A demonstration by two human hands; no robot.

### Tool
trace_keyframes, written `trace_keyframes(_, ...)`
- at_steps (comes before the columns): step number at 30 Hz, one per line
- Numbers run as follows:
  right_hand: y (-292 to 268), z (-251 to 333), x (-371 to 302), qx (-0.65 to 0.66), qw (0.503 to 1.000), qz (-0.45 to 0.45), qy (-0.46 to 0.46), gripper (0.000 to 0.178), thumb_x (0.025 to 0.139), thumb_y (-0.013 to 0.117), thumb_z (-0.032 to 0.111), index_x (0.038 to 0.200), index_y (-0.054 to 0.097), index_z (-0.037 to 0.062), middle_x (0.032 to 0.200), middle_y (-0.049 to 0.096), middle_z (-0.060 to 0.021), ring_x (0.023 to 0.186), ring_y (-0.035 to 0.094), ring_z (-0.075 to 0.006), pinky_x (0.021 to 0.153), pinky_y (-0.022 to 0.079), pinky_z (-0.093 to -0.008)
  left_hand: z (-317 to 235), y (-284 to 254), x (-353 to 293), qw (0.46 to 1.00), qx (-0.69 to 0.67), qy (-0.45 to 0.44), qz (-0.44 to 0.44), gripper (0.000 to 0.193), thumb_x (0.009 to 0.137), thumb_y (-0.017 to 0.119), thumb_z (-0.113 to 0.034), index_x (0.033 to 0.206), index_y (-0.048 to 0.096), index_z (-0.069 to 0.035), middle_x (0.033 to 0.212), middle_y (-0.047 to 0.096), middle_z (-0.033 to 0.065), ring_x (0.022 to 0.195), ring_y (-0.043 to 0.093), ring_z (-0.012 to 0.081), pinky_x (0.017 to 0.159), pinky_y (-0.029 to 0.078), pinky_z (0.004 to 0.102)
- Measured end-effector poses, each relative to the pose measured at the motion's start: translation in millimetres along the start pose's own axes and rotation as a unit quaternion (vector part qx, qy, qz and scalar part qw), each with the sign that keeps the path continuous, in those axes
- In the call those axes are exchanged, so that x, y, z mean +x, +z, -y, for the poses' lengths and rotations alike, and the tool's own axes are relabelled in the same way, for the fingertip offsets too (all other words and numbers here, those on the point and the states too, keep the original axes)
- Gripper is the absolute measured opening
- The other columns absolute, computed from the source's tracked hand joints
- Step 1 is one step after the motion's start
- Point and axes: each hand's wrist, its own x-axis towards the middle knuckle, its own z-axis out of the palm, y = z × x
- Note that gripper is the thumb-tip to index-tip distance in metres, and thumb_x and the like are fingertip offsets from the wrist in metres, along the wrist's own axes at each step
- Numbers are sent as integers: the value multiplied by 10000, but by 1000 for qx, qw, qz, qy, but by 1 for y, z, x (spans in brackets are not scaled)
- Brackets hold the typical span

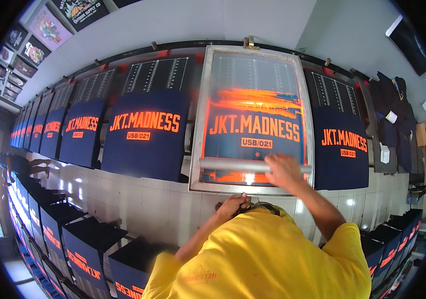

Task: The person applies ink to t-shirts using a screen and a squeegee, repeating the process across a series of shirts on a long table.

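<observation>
A metal-framed printing screen lies over a navy fabric panel, whose orange lettering shows through the mesh. My right hand is closed over the right part of a long grey squeegee, which lies crosswise on the mesh near the screen's near end. Wet orange ink is smeared across the mesh beyond the lettering, and more of it lies by the squeegee. My left hand is curled at the screen's near edge, its thumb by the frame; whatever its fingers hold is hidden.
Printed navy panels on boards stand in a row to the left and right. Another row of printed panels runs behind me. A rail with clamps follows the far side. Another person is at the far left.
</observation>
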Motion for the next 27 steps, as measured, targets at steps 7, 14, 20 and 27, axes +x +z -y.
trace_keyframes(7, 13, 7, -17, -10, 994, -108, -29, 289, 673, 740, 147, 897, 585, 52, 864, 628, -83, 869, 602, -313, 738, 509, -427, -2, -9, 5, 998, -47, -30, 25, 272, 1056, 408, -250, 908, 502, -42, 638, 420, -17, 524, 344, 91, 487, 302, 230)
trace_keyframes(14, 3, 11, -34, -10, 996, -84, -13, 289, 691, 745, 156, 913, 582, 68, 886, 628, -68, 882, 605, -285, 742, 500, -421, -9, 0, 1, 996, -66, -52, 10, 313, 1056, 403, -303, 886, 503, -61, 612, 411, -31, 449, 294, 71, 387, 222, 242)
trace_keyframes(20, 18, 22, -56, -53, 994, -90, -33, 364, 658, 783, 197, 939, 575, 94, 935, 613, -36, 934, 591, -235, 779, 484, -380, -12, 6, -3, 993, -106, -57, 9, 298, 1055, 412, -298, 891, 505, -67, 615, 390, -42, 467, 292, 66, 395, 209, 221)
trace_keyframes(27, 33, 20, -57, -63, 990, -118, -37, 372, 646, 776, 183, 945, 571, 100, 925, 597, -29, 900, 578, -231, 739, 479, -380, -13, 2, -4, 994, -87, -63, 35, 276, 1057, 407, -294, 916, 496, -74, 627, 367, -55, 511, 298, 44, 422, 222, 201)
